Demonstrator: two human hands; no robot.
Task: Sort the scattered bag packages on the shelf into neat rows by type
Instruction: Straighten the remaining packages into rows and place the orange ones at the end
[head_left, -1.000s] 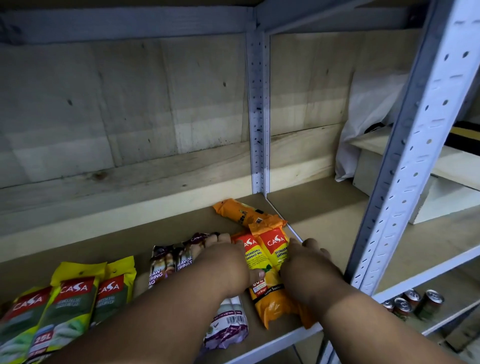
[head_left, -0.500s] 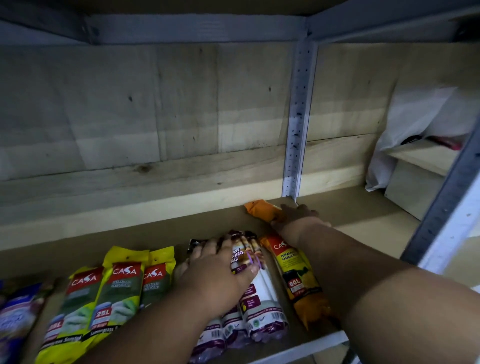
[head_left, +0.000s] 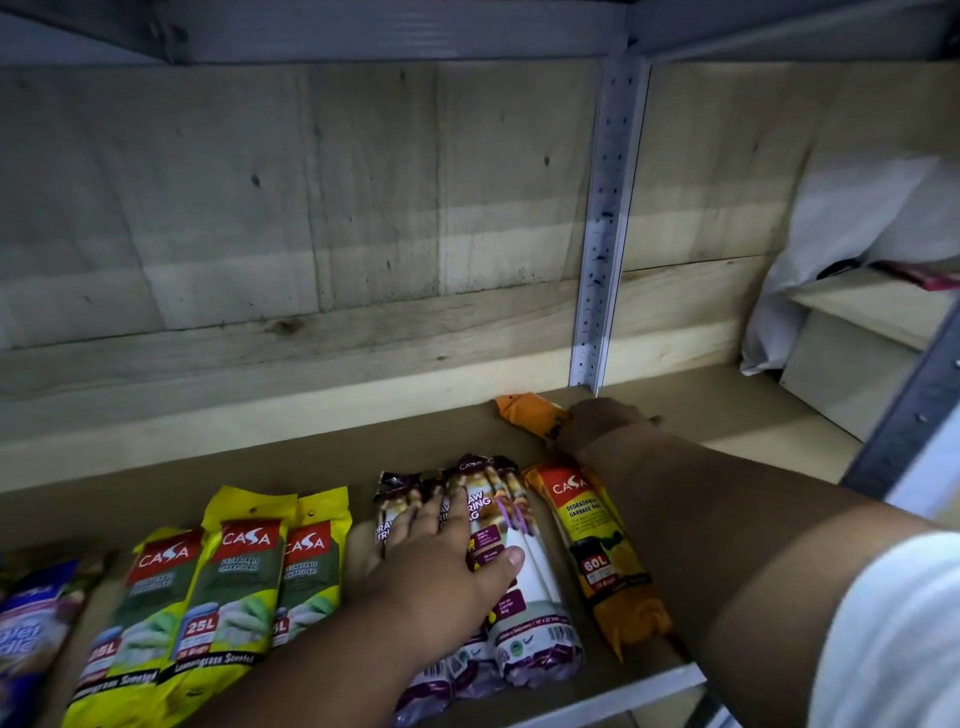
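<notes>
Bag packages lie along the front of the brown shelf (head_left: 291, 457). Three yellow 25L packages (head_left: 228, 582) sit side by side at the left. My left hand (head_left: 441, 556) lies flat, fingers spread, on the purple-and-white drawstring bag packages (head_left: 524, 597) in the middle. An orange 60L package (head_left: 597, 551) lies just right of them, partly under my right forearm. At the back of the shelf, my right hand (head_left: 597, 423) rests on a second orange package (head_left: 524, 413), fingers closed around its near end.
A blue package (head_left: 26, 639) lies at the far left edge. A perforated metal upright (head_left: 602, 249) stands at the back right. A white plastic bag (head_left: 852, 244) and a wooden step (head_left: 872, 312) fill the neighbouring bay. A wooden plank wall backs the shelf.
My right hand left the orange packages at the front and reached back to the far orange package. My left hand moved onto the purple drawstring packages. The view shifted left.
</notes>
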